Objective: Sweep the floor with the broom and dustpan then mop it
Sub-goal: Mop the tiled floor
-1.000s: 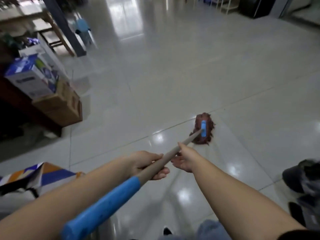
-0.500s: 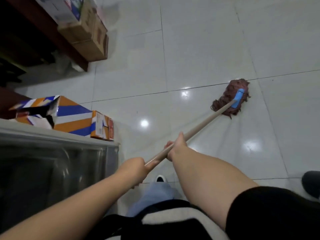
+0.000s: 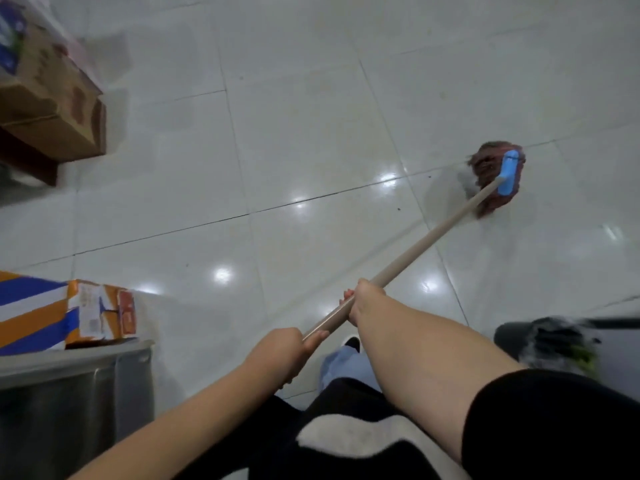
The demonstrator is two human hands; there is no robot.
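Observation:
A mop with a dark red string head [image 3: 491, 174] and a blue clamp [image 3: 507, 173] lies on the glossy white tile floor [image 3: 294, 140] at the right. Its pale wooden handle [image 3: 426, 242] slants down-left to me. My right hand [image 3: 363, 299] grips the handle at mid-length. My left hand [image 3: 280, 351] grips it lower down, close to my body. Small dark specks dot the tiles near the mop head. No broom or dustpan is in view.
Brown cardboard boxes [image 3: 55, 109] are stacked at the upper left. An orange, blue and white box [image 3: 65, 313] sits on a grey cabinet [image 3: 69, 393] at the lower left. A blurred dark object [image 3: 554, 344] lies at the right edge. My shoe [image 3: 351, 342] shows below the handle.
The view has tilted down and turned. The mop head has shifted to the right across the tiles. Both hands keep their grip on the handle.

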